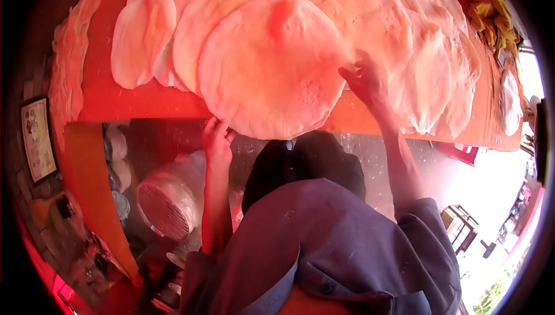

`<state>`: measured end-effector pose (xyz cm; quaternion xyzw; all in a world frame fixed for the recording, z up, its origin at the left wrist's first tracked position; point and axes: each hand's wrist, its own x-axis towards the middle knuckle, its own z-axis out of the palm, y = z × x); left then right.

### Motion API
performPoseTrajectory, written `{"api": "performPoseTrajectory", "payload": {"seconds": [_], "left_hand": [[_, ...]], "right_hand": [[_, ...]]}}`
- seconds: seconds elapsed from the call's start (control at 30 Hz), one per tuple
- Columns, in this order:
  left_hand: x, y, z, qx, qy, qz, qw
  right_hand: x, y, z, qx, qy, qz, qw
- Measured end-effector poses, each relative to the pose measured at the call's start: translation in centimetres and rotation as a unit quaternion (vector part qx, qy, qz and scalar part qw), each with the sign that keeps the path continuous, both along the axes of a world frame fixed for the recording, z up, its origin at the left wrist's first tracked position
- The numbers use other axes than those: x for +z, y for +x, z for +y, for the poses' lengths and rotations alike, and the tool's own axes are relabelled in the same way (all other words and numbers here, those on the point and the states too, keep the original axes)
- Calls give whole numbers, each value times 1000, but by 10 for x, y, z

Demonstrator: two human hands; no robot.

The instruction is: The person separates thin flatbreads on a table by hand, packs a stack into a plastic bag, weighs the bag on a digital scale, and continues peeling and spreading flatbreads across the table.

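Observation:
A large round flatbread (272, 72), pale and thin, lies on top of several others, its near edge hanging past the front of the orange table (144, 104). My left hand (218, 140) is at its lower left rim, fingertips closed on the edge. At the right rim, my right hand (369, 83) is raised with fingers bent and apart; it is close to the bread, and I cannot tell if it touches. More overlapping flatbreads fan out to the left (141, 37) and to the right (425, 78).
A wrinkled stack of sheets (78, 54) covers the table's left end. Below the table stands a round drum-like object wrapped in plastic (167, 205). Yellow cloth or plastic (491, 20) and a clear bag (510, 101) lie at the right end. A framed certificate (39, 140) is at far left.

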<state>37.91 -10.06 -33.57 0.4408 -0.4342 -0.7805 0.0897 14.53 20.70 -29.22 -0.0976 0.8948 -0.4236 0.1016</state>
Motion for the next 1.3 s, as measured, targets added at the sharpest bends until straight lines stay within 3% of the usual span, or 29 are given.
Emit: {"api": "performPoseTrajectory", "payload": {"seconds": [0.13, 0.17, 0.2, 0.27, 0.33, 0.47, 0.6, 0.87, 0.93, 1.13, 1.2, 1.23, 1.3], "left_hand": [[-3, 9, 10, 53, -34, -25, 998], [-8, 15, 9, 51, -22, -19, 998], [-11, 20, 10, 59, -12, -8, 998], [-5, 30, 17, 91, -37, -53, 994], [-3, 44, 19, 87, -33, -53, 994], [9, 63, 25, 67, -30, -52, 996], [27, 77, 19, 40, -29, -36, 998], [-8, 156, -32, 57, -6, -66, 996], [-21, 183, -50, 53, -10, -49, 997], [-42, 250, -112, 128, 2, -70, 989], [-45, 276, -121, 138, 0, -70, 988], [-47, 286, -125, 152, -18, -77, 985], [-54, 304, -126, 175, -30, -79, 981]], "right_hand": [[-3, -10, -20, -43, 26, 0, 999], [-22, -15, -13, -25, 8, 20, 999], [-29, -20, -14, -5, 63, 87, 994], [-7, -10, -21, 28, 206, 208, 956], [27, 3, -40, 38, 202, 189, 960], [18, 33, -79, 212, 183, 263, 923], [5, 73, -110, 346, 185, 189, 900], [4, 81, -125, 373, 263, 121, 882], [-5, 72, -127, 407, 252, 176, 860], [-7, 51, -137, 441, 312, 133, 831], [-4, 46, -138, 471, 317, 170, 806], [-2, 43, -139, 451, 335, 87, 823], [9, 42, -154, 432, 355, 34, 829]]}}
